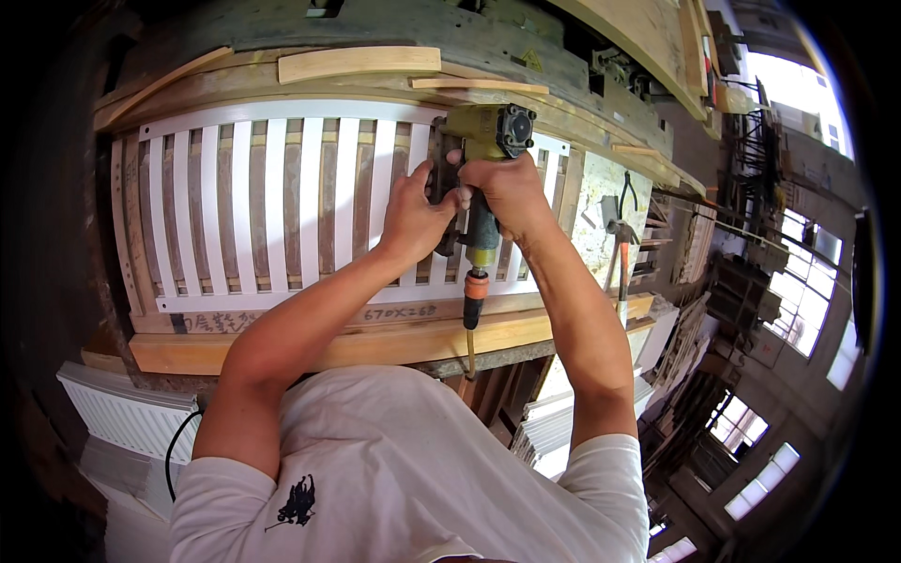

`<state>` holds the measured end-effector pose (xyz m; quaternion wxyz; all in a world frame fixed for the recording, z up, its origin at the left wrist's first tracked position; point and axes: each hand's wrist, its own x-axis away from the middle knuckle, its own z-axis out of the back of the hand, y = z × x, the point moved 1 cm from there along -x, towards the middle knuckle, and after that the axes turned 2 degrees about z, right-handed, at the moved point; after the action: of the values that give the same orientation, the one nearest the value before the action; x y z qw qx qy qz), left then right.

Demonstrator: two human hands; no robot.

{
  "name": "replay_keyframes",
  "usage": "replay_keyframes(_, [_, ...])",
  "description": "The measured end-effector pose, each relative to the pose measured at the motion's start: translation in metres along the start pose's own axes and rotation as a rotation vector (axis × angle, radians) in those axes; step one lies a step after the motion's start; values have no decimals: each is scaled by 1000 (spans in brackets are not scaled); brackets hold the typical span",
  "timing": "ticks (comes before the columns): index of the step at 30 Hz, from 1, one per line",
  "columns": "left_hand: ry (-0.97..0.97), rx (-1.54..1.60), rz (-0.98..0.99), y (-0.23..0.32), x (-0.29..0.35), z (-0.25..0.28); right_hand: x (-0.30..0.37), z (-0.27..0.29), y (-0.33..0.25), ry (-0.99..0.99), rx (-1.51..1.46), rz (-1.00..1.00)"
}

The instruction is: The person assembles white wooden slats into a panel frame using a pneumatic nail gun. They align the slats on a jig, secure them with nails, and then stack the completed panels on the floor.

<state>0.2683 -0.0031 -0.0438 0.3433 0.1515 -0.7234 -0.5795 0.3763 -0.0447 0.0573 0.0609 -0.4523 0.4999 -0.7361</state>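
My right hand (507, 192) is wrapped round the grip of a yellow-green and black air nail gun (486, 131). An orange and black hose coupling (477, 286) hangs from the base of its grip. On the left side of the tool, my left hand (418, 214) has thumb and fingers around the dark magazine; some fingertips are hidden. Under the gun lies a white slatted wooden frame (274, 202), flat inside a wooden jig. The gun's head is over the frame's far rail, toward its right end; its nose cannot be seen.
Loose wood strips (358, 64) lie along the far edge. Right of the frame are a hammer (622, 235) and pliers (627, 192). A thick wooden rail (375, 345) edges the bench near me. A white slatted panel (127, 408) stands at lower left.
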Motion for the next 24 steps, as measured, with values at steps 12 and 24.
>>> replay_keyframes(12, [6, 97, -2, 0, 1, 8, -6, -13, 2, -17, 61, 26])
replay_keyframes(24, [61, 44, 1, 11, 8, 32, -8, -34, -4, -96, 13, 20])
